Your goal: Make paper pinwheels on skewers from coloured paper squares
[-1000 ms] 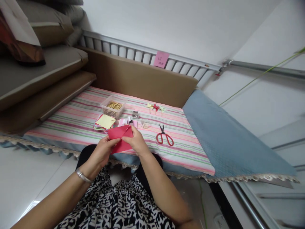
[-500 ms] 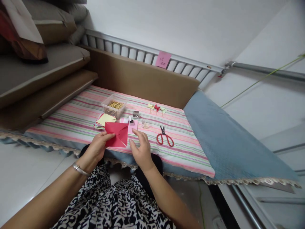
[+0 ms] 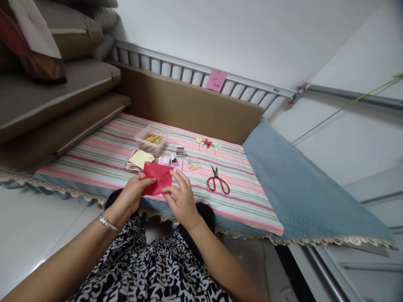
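Observation:
A square of red paper, with slits running in from its corners, is held up above the near edge of the striped cloth. My left hand pinches its left side, thumb on top. At the paper's right edge, my right hand has thumb and fingers closed on a corner. Behind the paper lies a stack of coloured paper squares, yellow on top. To the right rest scissors with red handles, blades slightly apart. Three small paper pinwheels on sticks lie farther back.
A clear plastic box holds many thin wooden sticks. Near it are a small open box, a pink pad and a small clear container. Stacked cushions stand left; a brown board runs along the back.
My right hand has come in to the red paper and now grips its right edge. The paper and my left hand have shifted slightly right.

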The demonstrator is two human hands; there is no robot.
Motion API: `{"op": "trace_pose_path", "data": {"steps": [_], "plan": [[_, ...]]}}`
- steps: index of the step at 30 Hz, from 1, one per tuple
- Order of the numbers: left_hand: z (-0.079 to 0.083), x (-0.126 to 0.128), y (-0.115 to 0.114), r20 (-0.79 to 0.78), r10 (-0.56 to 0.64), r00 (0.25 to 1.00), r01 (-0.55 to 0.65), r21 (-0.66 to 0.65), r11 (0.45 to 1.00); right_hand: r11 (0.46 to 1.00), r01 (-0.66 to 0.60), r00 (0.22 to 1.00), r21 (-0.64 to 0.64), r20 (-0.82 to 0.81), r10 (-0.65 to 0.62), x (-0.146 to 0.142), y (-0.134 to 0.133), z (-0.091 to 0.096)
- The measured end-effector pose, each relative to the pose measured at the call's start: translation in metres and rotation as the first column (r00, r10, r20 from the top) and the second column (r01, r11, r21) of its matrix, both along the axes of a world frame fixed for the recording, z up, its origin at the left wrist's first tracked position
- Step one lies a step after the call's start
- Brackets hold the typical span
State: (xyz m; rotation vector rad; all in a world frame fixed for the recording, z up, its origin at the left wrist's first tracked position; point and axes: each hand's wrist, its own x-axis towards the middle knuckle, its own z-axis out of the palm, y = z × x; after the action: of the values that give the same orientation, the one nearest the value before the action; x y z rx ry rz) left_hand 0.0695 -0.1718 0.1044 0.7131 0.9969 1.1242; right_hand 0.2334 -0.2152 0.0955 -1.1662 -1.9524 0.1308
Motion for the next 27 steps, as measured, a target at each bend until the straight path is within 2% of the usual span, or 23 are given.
{"op": "trace_pose_path", "data": {"steps": [4, 9, 20, 27], "plan": [[-0.002, 0.002, -0.003, -0.033, -0.012, 0.999, 0.012, 0.016, 1.0, 0.996, 0.003, 0.993, -0.084, -0.117, -0.012, -0.003, 0.004, 0.007], [-0.001, 0.005, -0.007, -0.066, -0.059, 0.996, 0.062, 0.039, 0.997, 0.984, 0.043, 0.983, -0.174, -0.17, -0.073, -0.006, 0.011, 0.009], [0.001, 0.006, -0.009, -0.129, -0.074, 0.989, 0.081, 0.053, 0.995, 0.98, 0.083, 0.986, -0.181, -0.126, -0.107, -0.008, 0.012, 0.009], [0.001, 0.004, -0.009, -0.113, -0.106, 0.988, 0.11, 0.029, 0.994, 0.978, 0.108, 0.985, -0.178, -0.112, -0.129, -0.009, 0.012, 0.011]]}}
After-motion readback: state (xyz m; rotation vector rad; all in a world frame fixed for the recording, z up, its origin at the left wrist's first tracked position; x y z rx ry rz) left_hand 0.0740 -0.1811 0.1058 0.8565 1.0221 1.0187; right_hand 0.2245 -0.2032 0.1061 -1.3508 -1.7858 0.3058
